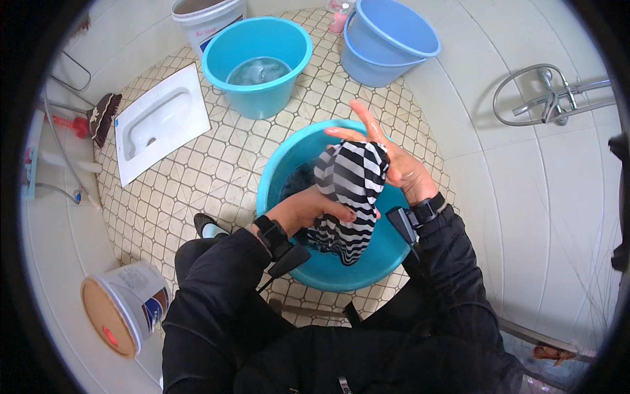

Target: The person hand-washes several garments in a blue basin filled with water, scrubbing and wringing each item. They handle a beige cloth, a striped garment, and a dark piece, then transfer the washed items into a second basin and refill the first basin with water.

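Observation:
A black-and-white striped cloth (351, 172) is bunched up over a large turquoise basin (380, 256), its lower end hanging down inside the rim. My left hand (315, 209) is closed round the middle of the cloth, with the thumb lying across its front. On the right side of the bunch, my right hand (401, 169) touches the cloth with wet fingers stretched out and spread. Dark, wet-looking contents (298, 182) show in the basin to the left of the cloth. The cloth's exact kind cannot be made out.
Beyond stands a turquoise bucket (289, 69) of cloudy water, near a white bucket (209, 20) and stacked blue buckets (374, 69). A squat toilet (161, 125) lies left. A lidded tub (125, 308) stands lower left; a shower mixer (554, 102) is on the right wall.

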Demonstrator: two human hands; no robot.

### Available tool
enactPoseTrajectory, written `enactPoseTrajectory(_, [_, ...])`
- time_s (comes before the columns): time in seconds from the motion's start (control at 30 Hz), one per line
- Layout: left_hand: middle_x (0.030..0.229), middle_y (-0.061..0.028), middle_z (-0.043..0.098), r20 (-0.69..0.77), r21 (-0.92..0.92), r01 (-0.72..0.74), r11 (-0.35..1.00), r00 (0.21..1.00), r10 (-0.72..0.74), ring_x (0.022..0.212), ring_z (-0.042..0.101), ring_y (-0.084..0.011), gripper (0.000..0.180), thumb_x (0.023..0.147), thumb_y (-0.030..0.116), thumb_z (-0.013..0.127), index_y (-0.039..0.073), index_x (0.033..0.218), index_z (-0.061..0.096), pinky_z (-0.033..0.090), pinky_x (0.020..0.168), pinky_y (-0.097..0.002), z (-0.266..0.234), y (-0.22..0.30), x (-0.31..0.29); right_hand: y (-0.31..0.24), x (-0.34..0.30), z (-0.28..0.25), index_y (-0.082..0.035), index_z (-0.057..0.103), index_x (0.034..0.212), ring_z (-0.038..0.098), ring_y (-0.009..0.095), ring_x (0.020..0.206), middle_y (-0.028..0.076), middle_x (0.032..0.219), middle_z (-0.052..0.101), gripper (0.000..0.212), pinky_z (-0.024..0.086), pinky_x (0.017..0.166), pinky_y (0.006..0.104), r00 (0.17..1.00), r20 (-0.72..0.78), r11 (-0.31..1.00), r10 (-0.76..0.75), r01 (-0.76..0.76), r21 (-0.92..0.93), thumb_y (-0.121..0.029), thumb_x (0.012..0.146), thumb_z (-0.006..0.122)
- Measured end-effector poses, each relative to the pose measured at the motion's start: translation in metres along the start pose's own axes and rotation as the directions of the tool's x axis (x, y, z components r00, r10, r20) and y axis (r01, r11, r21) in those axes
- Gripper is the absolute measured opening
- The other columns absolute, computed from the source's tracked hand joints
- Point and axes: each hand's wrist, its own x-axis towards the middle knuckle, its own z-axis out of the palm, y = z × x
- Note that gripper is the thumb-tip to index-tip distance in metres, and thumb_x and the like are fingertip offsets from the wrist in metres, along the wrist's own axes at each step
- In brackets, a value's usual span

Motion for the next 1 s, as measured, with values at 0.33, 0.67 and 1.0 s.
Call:
enactPoseTrajectory(0.33, [0.104, -0.0051, 0.063, -0.127, 0.139, -0.005, 0.990, 0.992, 0.023, 0.099, 0.060, -0.0196, 0.059, 0.057, -0.003, 0.080, 0.005, 0.111, 0.059, 0.049, 0.087, -0.0345, -0.001, -0.007, 0.017, 0.012, -0.001, 0.021, -0.005, 0.062, 0.079, 0.058, 0.011, 0.069, 0.002, 0.074, 0.063, 0.025, 0.047, 0.064, 0.0267, 0.931, -0.348, 0.694, -0.113, -0.177, -0.698, -0.015, 0.065, 0.079])
enactPoseTrajectory(0.67, [0.107, -0.0258, 0.061, -0.500, 0.799, 0.293, 0.525, 0.808, 0.311, 0.102, 0.060, -0.0393, 0.075, 0.062, 0.025, 0.078, -0.007, 0.120, 0.042, 0.048, 0.087, -0.0412, -0.004, -0.041, 0.025, 0.076, -0.001, 0.001, 0.002, 0.060, 0.082, 0.067, 0.028, 0.071, 0.019, 0.075, 0.065, 0.033, 0.051, 0.063, 0.0364, 0.614, -0.716, 0.499, -0.331, -0.531, -0.685, -0.026, 0.071, 0.075])
enactPoseTrajectory(1.0, [0.104, -0.0056, 0.066, -0.201, 0.765, -0.019, 0.644, 0.943, 0.265, 0.094, 0.062, -0.0182, 0.062, 0.055, 0.019, 0.084, 0.005, 0.110, 0.060, 0.049, 0.082, -0.0319, -0.003, -0.006, 0.010, 0.018, -0.008, 0.053, 0.000, 0.048, 0.123, 0.056, 0.028, 0.107, 0.020, 0.116, 0.056, 0.071, 0.045, 0.091, 0.0365, 0.816, -0.577, 0.380, -0.036, -0.523, -0.763, -0.034, 0.069, 0.080])
